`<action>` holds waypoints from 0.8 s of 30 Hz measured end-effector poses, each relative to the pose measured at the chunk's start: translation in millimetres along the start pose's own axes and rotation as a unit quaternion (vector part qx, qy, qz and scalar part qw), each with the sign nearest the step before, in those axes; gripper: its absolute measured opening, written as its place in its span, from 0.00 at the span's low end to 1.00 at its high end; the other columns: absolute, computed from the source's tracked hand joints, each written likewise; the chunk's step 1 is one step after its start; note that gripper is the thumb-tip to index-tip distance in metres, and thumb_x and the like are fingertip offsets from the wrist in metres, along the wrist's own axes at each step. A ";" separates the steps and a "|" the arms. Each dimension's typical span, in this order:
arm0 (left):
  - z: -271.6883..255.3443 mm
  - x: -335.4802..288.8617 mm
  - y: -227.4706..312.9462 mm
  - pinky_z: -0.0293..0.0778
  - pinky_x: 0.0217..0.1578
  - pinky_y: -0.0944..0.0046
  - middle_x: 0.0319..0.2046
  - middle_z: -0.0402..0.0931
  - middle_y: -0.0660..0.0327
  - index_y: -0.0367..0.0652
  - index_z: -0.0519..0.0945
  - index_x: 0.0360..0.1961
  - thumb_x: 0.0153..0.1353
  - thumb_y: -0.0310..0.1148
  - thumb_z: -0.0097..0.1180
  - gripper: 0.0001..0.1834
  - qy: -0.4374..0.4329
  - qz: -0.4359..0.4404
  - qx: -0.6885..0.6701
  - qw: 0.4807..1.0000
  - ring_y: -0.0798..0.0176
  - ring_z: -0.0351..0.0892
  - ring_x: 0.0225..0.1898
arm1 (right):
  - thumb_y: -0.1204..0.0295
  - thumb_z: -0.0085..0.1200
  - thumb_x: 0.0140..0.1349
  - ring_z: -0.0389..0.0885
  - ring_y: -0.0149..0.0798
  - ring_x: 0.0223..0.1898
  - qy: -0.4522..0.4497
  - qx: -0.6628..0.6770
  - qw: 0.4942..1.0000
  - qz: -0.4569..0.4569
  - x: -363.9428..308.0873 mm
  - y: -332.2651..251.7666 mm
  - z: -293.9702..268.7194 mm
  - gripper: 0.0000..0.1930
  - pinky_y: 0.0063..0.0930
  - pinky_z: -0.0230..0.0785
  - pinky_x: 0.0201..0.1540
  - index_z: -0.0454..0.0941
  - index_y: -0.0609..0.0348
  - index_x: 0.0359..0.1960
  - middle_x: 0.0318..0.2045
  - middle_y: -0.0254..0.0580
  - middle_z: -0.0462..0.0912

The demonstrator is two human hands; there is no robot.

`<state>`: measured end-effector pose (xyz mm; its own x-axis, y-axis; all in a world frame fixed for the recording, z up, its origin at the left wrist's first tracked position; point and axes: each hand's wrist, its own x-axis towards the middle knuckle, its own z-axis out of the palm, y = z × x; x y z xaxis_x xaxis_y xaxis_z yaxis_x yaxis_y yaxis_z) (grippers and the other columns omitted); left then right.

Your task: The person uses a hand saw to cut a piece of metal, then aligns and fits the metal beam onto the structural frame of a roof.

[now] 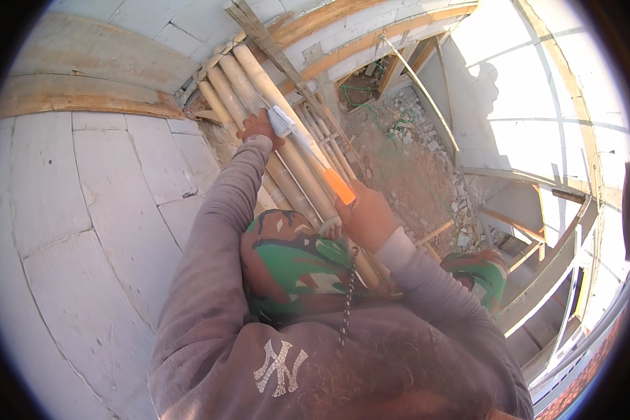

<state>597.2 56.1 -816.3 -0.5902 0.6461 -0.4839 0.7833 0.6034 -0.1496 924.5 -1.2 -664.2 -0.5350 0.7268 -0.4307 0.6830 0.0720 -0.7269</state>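
Note:
My right hand (371,215) is closed around the orange handle of a tool (340,186). A thin metal shank runs from the handle to a pale, flat end, which looks like a trowel blade; it is too blurred to be certain. Ahead, my left hand (259,130) rests on the bundled bamboo poles (234,87), its fingers curled over a pole, right beside the tool's pale end. The poles slope from the far left toward my body. My knee in camouflage trousers (297,252) is against them.
A pale block wall (77,203) rises on my left, with a wooden board (98,94) along it. Down to the right lie rubble (427,140) and a green hose (388,129). A slanted pole (423,94) and timber framing (546,280) stand on the right.

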 end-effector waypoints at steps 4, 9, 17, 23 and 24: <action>3.5 -4.6 -7.7 0.67 0.64 0.30 0.70 0.66 0.53 0.56 0.61 0.74 0.46 0.51 0.80 0.56 0.009 0.003 -0.007 1.000 0.46 0.64 0.74 | 0.60 0.59 0.71 0.86 0.67 0.41 0.003 0.023 0.999 -0.025 -44.4 13.1 -12.9 0.20 0.56 0.78 0.46 0.79 0.68 0.49 0.35 0.64 0.87; 1.4 -1.8 8.3 0.65 0.65 0.28 0.69 0.66 0.52 0.57 0.62 0.72 0.47 0.52 0.80 0.53 0.003 0.013 -0.003 1.000 0.46 0.63 0.74 | 0.62 0.60 0.71 0.86 0.67 0.40 0.027 0.005 0.999 -0.041 44.4 -1.9 11.3 0.17 0.56 0.77 0.45 0.78 0.66 0.46 0.34 0.64 0.86; 4.5 -2.2 -8.1 0.65 0.65 0.27 0.68 0.66 0.52 0.57 0.62 0.71 0.48 0.52 0.80 0.53 0.008 0.009 -0.011 1.000 0.45 0.63 0.74 | 0.63 0.60 0.70 0.86 0.67 0.40 0.009 0.045 0.998 -0.033 -36.7 21.0 -11.3 0.16 0.56 0.77 0.43 0.77 0.66 0.47 0.35 0.65 0.86; -2.4 1.8 5.0 0.65 0.65 0.28 0.69 0.65 0.51 0.56 0.62 0.72 0.48 0.53 0.80 0.54 0.000 0.018 -0.013 1.000 0.44 0.62 0.75 | 0.62 0.60 0.70 0.86 0.67 0.39 0.050 -0.006 0.998 -0.042 55.6 10.2 27.6 0.17 0.57 0.77 0.44 0.78 0.66 0.47 0.33 0.64 0.86; 1.4 0.6 3.2 0.65 0.65 0.28 0.70 0.65 0.51 0.56 0.62 0.72 0.47 0.53 0.80 0.54 -0.008 0.016 -0.015 1.000 0.44 0.62 0.75 | 0.62 0.60 0.70 0.86 0.67 0.39 0.038 0.003 0.999 -0.029 57.0 6.4 26.7 0.17 0.57 0.77 0.44 0.78 0.66 0.47 0.33 0.64 0.86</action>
<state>599.6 57.7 -818.3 -0.5619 0.6576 -0.5018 0.7950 0.5968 -0.1080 885.1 22.4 -707.6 -0.5334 0.7719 -0.3459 0.6493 0.1116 -0.7523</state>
